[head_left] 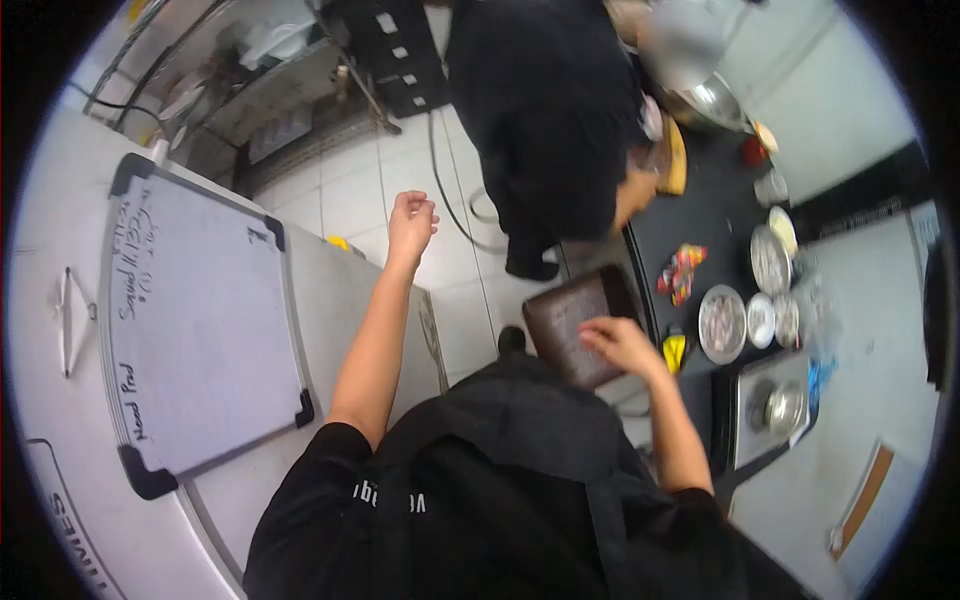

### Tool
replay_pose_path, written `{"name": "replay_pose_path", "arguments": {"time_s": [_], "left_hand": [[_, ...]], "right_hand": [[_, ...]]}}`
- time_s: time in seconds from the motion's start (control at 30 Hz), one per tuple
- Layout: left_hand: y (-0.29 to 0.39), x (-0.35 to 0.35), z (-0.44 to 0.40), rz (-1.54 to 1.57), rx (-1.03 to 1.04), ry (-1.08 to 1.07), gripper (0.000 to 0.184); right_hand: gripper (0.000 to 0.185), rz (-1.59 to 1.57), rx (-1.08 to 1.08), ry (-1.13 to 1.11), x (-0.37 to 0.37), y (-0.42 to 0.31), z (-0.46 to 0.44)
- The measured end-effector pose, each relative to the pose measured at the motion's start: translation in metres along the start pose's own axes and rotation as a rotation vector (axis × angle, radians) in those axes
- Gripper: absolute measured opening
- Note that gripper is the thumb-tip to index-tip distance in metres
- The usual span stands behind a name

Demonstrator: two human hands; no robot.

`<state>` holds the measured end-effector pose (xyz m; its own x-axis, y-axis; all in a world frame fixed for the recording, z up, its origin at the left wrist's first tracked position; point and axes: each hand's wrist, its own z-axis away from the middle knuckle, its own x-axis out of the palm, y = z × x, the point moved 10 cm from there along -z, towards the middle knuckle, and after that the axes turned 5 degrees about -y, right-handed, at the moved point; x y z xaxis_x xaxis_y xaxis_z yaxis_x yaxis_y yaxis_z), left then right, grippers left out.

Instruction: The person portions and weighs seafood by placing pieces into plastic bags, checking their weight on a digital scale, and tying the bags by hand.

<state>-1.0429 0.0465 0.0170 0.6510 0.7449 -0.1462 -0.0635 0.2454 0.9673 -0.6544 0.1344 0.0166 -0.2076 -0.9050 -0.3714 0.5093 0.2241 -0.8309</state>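
My left hand (412, 228) is raised in the air over the tiled floor, its fingers loosely bent and apart, with nothing in them. Above a brown stool-like block (565, 315), my right hand (622, 345) hovers with fingers partly stretched and no object in it. The dark counter is just to the right of that hand. On it lie a yellow packet (676, 352) and a red and yellow packet (683, 273). A metal bowl with pale pieces of food (722, 323) stands beside them.
A co-worker in black (550, 110) stands ahead at the counter, near a yellow object (675, 160). Several bowls (770, 262) line the wall, and a scale-like metal tray (770, 410) sits nearer. A whiteboard (210, 320) is at left; a dark cable (445, 180) crosses the floor.
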Motion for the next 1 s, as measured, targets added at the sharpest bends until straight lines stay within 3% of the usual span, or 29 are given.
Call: {"name": "replay_pose_path", "arguments": {"time_s": [0.07, 0.13, 0.23, 0.37, 0.43, 0.5, 0.7, 0.73, 0.9, 0.97, 1.0], "left_hand": [[0.023, -0.016, -0.046, 0.018, 0.108, 0.122, 0.031], [0.045, -0.04, -0.082, 0.013, 0.211, 0.253, 0.038], [0.071, -0.069, -0.124, 0.132, 0.249, 0.368, 0.041], [0.086, -0.111, -0.165, 0.316, 0.233, 0.518, 0.045], [0.089, -0.129, -0.196, 0.366, 0.236, 0.57, 0.046], [0.087, -0.149, -0.223, 0.509, 0.293, 0.721, 0.046], [0.167, -0.119, -0.263, 0.449, 0.647, 0.78, 0.044], [0.194, -0.104, -0.252, 0.435, 0.76, 0.762, 0.045], [0.3, -0.054, -0.231, 0.417, 0.941, 0.65, 0.052], [0.31, -0.046, -0.258, 0.487, 0.87, 0.564, 0.052], [0.317, -0.046, -0.265, 0.41, 0.908, 0.621, 0.051]], "right_hand": [[0.027, 0.026, -0.128, -0.105, 0.018, -0.051, -0.049], [0.03, 0.189, -0.387, -0.19, 0.042, -0.109, -0.088], [0.035, 0.131, -0.453, -0.371, 0.06, -0.185, -0.124], [0.044, -0.04, -0.512, -0.365, 0.036, -0.265, -0.155], [0.052, -0.366, -0.439, -0.325, 0.021, -0.281, -0.176], [0.056, -0.367, -0.429, -0.278, 0.011, -0.295, -0.193], [0.061, -0.395, -0.408, -0.178, -0.01, -0.288, -0.226], [0.057, -0.432, -0.419, -0.133, -0.018, -0.293, -0.223], [0.038, -0.373, -0.356, -0.165, -0.029, -0.284, -0.235], [0.034, -0.319, -0.389, -0.119, -0.038, -0.287, -0.242], [0.031, -0.363, -0.329, -0.09, -0.043, -0.282, -0.248]]}}
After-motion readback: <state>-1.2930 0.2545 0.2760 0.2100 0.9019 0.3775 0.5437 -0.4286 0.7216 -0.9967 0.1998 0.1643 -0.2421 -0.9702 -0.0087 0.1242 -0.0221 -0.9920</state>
